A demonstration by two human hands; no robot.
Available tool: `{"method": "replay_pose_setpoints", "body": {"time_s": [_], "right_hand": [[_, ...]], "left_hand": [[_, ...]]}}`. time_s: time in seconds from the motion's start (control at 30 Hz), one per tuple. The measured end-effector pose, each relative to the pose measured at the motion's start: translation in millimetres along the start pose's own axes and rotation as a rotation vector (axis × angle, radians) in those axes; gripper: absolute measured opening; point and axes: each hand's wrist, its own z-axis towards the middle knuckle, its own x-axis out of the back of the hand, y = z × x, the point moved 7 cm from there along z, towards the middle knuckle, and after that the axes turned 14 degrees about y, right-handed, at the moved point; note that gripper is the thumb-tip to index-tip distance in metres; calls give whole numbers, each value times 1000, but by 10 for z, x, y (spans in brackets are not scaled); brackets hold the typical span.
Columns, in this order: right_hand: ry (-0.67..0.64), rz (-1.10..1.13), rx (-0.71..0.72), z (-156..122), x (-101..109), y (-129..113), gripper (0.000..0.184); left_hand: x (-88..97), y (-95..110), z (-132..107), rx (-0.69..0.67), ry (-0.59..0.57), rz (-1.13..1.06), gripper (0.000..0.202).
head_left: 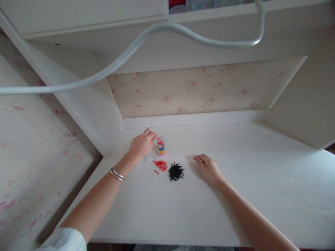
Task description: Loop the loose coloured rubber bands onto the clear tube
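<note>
My left hand (143, 143) is closed in a pinch at the mouth of a small clear jar (161, 150). A thin red rubber band (158, 138) shows at its fingertips, over the rim. Inside the jar lie red, blue and yellow layers. Just in front of it is a loose pile of red rubber bands (160, 165), with one red band (156, 172) apart from the rest. A heap of black rubber bands (176, 172) sits to the right of these. My right hand (208, 168) rests on the desk with curled fingers, right of the black heap; its fingertips are hidden.
The white desk (261, 195) has side panels and a low back ledge (196, 119). A white cabinet (99, 15) overhangs it. Across the upper view runs a pale curved tube (125, 52), close to the camera. Flowered wallpaper (31, 157) covers the left wall.
</note>
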Motion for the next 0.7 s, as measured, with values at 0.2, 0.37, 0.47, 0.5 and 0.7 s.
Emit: {"method": "replay_pose_setpoints", "body": {"time_s": [0.2,0.37,0.47,0.5,0.7], "right_hand": [[-9,-29,17,-5,-4,-5,44],[-15,-43,24,-15,-13,-10,43],[-13,-41,19,-16,-16,-9,42],[-11,-42,20,-16,-17,-10,42],[-9,-44,22,-14,-22,-5,41]], "left_hand": [[-21,44,53,-8,0,-1,32],[-90,63,111,-35,-14,-32,30],[-124,59,131,-44,-26,-55,29],[-130,56,133,-44,-32,-59,29],[-128,42,120,-48,-62,-32,30]]}}
